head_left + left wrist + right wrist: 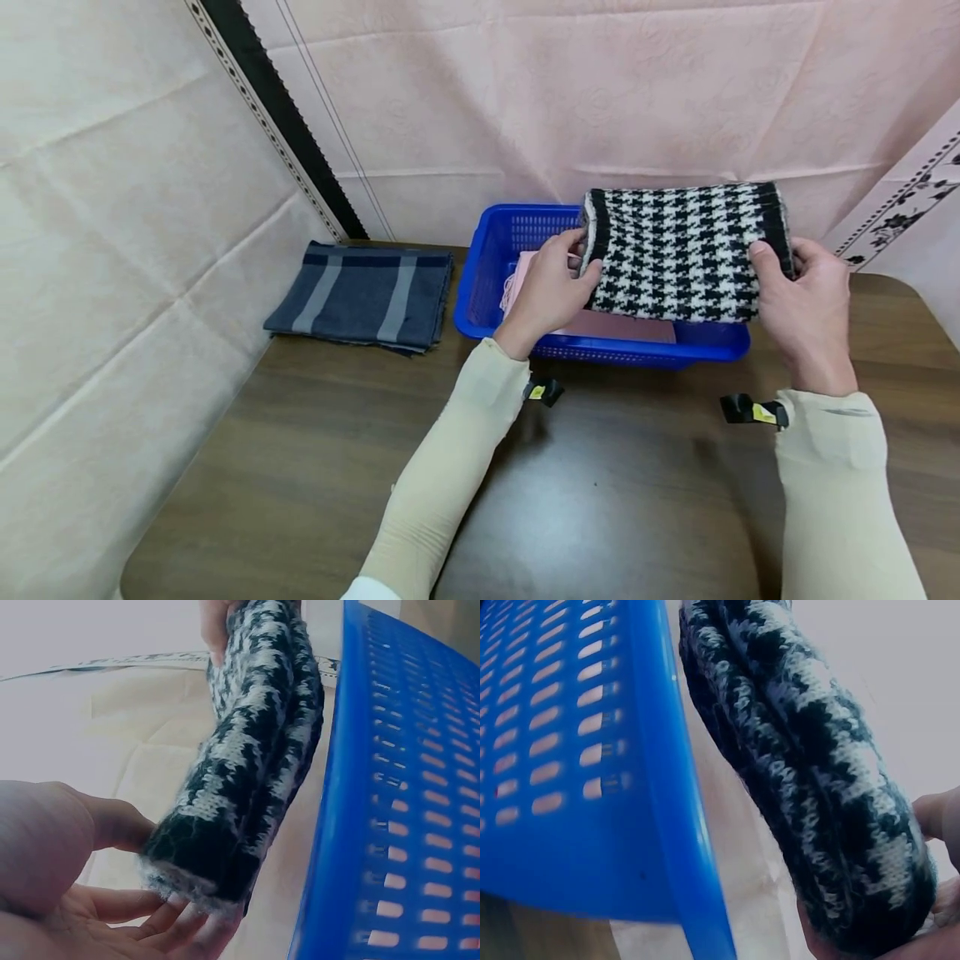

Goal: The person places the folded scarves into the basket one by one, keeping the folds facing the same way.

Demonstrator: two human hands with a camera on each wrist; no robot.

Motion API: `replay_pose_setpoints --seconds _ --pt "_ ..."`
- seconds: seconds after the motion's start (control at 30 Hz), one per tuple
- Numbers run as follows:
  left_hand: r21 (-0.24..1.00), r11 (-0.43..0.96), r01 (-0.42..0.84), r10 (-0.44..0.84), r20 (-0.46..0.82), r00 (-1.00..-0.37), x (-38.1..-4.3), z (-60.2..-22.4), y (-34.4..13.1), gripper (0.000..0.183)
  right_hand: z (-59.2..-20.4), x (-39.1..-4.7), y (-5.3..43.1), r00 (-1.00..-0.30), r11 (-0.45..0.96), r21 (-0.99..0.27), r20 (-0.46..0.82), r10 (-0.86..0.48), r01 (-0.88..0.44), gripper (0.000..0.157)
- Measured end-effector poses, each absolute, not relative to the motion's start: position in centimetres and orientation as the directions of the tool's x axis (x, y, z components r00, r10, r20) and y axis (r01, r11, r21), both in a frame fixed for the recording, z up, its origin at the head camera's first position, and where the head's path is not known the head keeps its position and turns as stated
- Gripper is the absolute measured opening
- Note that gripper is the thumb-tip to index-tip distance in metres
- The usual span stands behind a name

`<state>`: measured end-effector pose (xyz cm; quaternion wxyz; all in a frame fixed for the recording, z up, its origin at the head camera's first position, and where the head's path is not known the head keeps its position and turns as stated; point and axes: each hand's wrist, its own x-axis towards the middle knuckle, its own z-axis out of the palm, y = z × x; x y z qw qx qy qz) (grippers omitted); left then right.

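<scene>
A folded black-and-white houndstooth knitted scarf (682, 250) is held level over the blue plastic basket (468, 292). My left hand (551, 279) grips its left end, thumb on top and fingers beneath. On the opposite end, my right hand (806, 292) pinches the edge with the thumb on the upper face. Both wrist views show the scarf's thick folded layers (232, 772) above the basket rim (664, 750). Inside the basket lies a folded pink cloth (622, 325) with pale fringe at its left, partly hidden by the scarf and left hand.
Left of the basket, a folded dark blue cloth with grey stripes (360, 296) lies on the brown wooden table (360, 467). Pale cloth hangings (450, 100) rise behind the table and along its left side.
</scene>
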<state>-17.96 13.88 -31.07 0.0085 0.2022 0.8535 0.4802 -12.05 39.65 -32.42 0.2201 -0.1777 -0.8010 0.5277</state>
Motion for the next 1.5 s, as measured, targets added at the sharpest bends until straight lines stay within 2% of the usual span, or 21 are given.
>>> replay_pose_setpoints --seconds 0.2,0.53,0.9,1.5 --pt "0.824 0.476 0.308 0.344 0.148 -0.927 -18.0 -30.8 13.8 0.052 -32.4 -12.0 39.6 -0.851 0.376 -0.924 0.144 0.505 0.066 0.025" --pt "0.827 0.48 0.292 0.346 0.127 -0.93 -18.2 -30.3 13.5 0.051 -32.1 -11.9 39.7 -0.865 0.346 -0.937 0.13 0.485 0.053 0.032" --pt "0.815 0.501 0.291 0.361 0.109 -0.926 -17.8 -30.0 14.1 0.048 -32.2 -11.6 40.2 -0.872 0.383 -0.922 0.135 0.47 0.064 0.045" --pt "0.78 0.55 0.298 0.346 0.112 -0.932 -18.1 -29.9 14.7 0.048 -32.2 -11.7 40.3 -0.901 0.424 -0.904 0.132 0.414 0.063 0.05"
